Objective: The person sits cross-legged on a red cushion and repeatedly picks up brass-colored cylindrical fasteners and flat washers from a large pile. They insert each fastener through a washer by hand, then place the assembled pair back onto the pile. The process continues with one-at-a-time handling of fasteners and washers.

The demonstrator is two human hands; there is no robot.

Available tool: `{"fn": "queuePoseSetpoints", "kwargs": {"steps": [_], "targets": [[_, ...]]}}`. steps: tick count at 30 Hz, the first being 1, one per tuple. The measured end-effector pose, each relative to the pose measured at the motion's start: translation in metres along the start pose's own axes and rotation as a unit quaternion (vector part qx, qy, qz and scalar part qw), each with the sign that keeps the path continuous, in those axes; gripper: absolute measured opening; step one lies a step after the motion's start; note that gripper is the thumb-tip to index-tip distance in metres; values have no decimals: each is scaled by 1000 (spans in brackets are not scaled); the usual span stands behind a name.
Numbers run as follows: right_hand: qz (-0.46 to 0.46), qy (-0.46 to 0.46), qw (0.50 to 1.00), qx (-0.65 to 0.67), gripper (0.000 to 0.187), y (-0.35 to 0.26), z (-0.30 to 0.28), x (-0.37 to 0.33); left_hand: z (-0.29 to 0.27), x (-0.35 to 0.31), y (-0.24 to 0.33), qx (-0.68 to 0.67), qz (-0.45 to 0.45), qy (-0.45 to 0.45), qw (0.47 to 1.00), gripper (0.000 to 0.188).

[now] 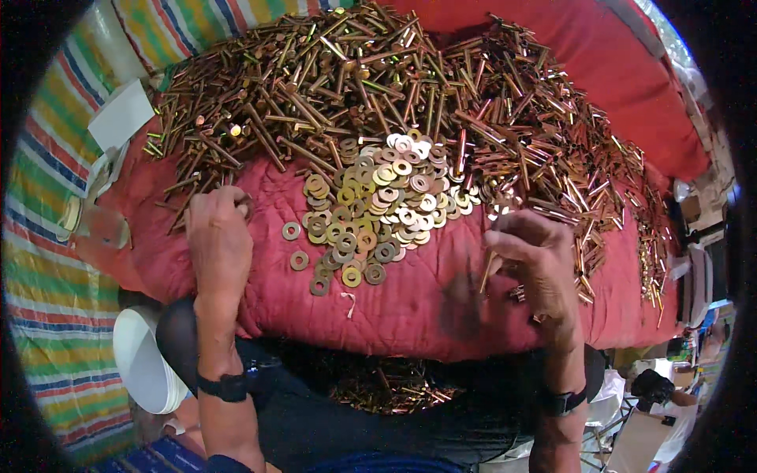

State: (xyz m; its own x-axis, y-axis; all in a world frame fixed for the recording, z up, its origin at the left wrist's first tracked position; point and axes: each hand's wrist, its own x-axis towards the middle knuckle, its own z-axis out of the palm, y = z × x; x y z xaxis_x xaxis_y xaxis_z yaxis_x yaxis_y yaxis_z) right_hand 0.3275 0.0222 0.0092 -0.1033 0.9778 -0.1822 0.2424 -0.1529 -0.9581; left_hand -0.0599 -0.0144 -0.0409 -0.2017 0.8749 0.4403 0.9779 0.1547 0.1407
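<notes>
A heap of washers, brass-coloured and flat, lies in the middle of a red quilted cloth. Behind it and to both sides spreads a large pile of long, coppery bolts. My left hand is closed at the pile's left edge, beside a few bolts; whatever its fingertips grip is hidden. Right of the washers, my right hand hovers above the cloth with thumb and fingers pinched. A single bolt hangs down from that pinch, tilted.
More bolts lie in a dark hollow below the cloth's front edge, between my legs. White stacked tubs stand at the lower left, next to a striped sheet. A clear jar lies at the cloth's left edge. Another person is at the lower right.
</notes>
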Motion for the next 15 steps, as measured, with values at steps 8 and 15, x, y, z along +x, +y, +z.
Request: {"fn": "queuePoseSetpoints", "kwargs": {"steps": [8,15], "targets": [[-254,-78,934,-240,34,25,41,-5,-18,-1,68,-324,47,102,939,35],[-221,51,960,-161,34,7,-10,-9,4,-30,126,-317,386,-2,866,46]]}}
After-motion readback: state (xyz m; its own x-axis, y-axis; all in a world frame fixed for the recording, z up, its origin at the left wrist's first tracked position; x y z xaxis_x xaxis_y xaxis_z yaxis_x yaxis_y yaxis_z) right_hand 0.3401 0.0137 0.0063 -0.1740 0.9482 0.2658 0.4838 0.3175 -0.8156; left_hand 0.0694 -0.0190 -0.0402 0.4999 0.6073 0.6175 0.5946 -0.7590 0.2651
